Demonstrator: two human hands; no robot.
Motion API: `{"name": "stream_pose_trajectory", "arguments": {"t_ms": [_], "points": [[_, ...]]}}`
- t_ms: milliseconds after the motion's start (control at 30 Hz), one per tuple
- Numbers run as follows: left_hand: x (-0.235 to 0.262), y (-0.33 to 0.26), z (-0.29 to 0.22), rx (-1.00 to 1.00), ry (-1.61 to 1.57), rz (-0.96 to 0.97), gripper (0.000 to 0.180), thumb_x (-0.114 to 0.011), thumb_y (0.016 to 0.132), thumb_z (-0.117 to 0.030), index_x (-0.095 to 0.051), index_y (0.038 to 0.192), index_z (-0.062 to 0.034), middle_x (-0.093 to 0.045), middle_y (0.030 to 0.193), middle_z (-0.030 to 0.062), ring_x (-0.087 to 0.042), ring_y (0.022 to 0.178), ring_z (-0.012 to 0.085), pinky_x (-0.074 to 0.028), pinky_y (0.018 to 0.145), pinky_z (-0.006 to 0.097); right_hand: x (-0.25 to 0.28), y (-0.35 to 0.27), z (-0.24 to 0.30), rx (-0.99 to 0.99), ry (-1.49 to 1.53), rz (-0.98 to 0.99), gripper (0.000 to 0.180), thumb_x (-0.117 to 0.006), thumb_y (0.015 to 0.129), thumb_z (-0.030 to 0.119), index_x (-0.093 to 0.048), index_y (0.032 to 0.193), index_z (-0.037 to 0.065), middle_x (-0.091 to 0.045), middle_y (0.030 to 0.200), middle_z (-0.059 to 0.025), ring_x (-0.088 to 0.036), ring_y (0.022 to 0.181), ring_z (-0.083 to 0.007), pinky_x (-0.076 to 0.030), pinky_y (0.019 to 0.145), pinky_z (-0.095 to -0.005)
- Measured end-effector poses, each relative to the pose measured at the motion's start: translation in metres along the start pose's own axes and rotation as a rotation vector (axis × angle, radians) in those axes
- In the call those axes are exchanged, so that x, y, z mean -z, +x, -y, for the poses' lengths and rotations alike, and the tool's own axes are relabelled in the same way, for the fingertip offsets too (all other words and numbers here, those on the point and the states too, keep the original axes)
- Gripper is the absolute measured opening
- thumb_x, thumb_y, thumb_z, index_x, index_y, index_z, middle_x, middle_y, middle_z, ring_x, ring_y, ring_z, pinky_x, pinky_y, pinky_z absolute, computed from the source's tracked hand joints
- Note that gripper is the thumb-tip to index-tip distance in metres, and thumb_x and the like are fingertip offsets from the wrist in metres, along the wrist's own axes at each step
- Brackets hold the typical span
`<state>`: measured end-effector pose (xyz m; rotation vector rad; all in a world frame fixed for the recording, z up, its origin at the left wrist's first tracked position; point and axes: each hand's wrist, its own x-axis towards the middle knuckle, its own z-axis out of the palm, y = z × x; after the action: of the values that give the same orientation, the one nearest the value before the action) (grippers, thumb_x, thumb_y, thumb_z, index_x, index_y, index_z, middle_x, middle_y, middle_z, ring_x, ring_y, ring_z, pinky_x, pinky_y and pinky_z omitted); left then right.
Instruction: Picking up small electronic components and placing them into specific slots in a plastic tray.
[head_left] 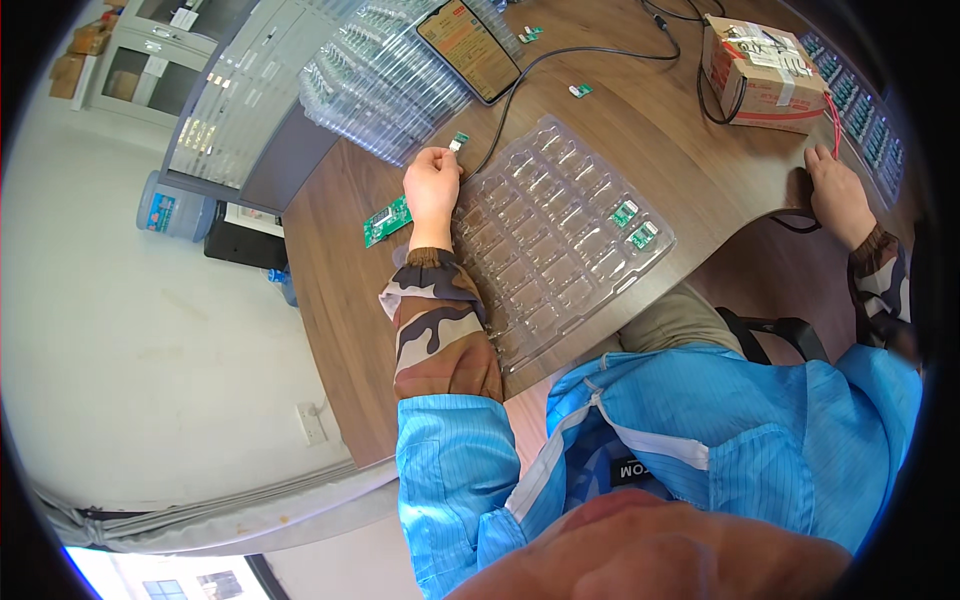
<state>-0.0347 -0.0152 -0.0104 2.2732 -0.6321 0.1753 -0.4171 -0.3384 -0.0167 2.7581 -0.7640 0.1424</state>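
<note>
My left hand (432, 195) is closed in a pinch on a small green circuit board (461, 138) with a white part at its near end. It is above the left edge of a clear plastic tray (655, 235) with rows of moulded pockets. Two small green boards, one of them a square board (643, 236), sit in pockets at the tray's right end. A larger green circuit board (386, 221) lies left of my left wrist. Beside the cardboard box, my right hand (838, 197) rests at the table edge, fingers apart and stretched toward red wires (834, 125); its fingertips are partly hidden.
Stacked clear trays (365, 85) hold up a phone (468, 50) at the back. A black cable (590, 50) crosses the table. Loose small boards, including a green board (580, 91), lie beyond the tray. The taped cardboard box (775, 85) stands near a board-filled tray (865, 125) at right.
</note>
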Motion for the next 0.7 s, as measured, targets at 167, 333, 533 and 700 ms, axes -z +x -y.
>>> {"name": "stream_pose_trajectory", "arguments": {"t_ms": [167,333,533,700], "points": [[0.0,-0.001,0.001,-0.01,0.017,-0.003,0.017,-0.053,0.077,-0.02,-0.06,0.078,-0.0045,-0.062,0.063,0.0056,-0.06,0.065,0.021,-0.045,0.064,0.032,0.003,0.002,-0.002,0.01,0.004,0.037,0.029,-0.05,0.059,-0.01,-0.043,0.085,-0.002,-0.05,0.085,-0.0184,-0.055,0.075,-0.0332,-0.045,0.065,-0.0393],[0.001,-0.004,-0.002,-0.018,0.022,-0.011,0.017,-0.053,0.077,-0.02,-0.06,0.078,-0.0047,-0.062,0.064,0.0058,-0.06,0.065,0.022,-0.045,0.064,0.032,-0.002,0.0,-0.003,-0.016,-0.024,0.051,0.03,-0.051,0.057,-0.011,-0.044,0.086,-0.002,-0.05,0.084,-0.0188,-0.055,0.075,-0.0334,-0.046,0.064,-0.0392],[-0.001,-0.002,0.002,-0.005,0.001,-0.01,0.018,-0.053,0.077,-0.021,-0.06,0.078,-0.005,-0.062,0.065,0.0064,-0.06,0.066,0.0223,-0.045,0.064,0.033,0.003,0.001,0.0,-0.028,-0.024,0.082,0.03,-0.047,0.059,-0.011,-0.044,0.088,-0.002,-0.05,0.085,-0.0186,-0.054,0.075,-0.0345,-0.045,0.065,-0.0396],[-0.001,-0.001,0.002,0.0,0.003,-0.002,0.018,-0.053,0.078,-0.022,-0.06,0.079,-0.0056,-0.062,0.065,0.0065,-0.06,0.066,0.0226,-0.045,0.064,0.033,-0.004,-0.005,-0.014,0.064,0.147,-0.02,0.027,-0.042,0.063,-0.011,-0.041,0.088,-0.003,-0.045,0.088,-0.0187,-0.05,0.08,-0.0353,-0.041,0.071,-0.0405]]}}
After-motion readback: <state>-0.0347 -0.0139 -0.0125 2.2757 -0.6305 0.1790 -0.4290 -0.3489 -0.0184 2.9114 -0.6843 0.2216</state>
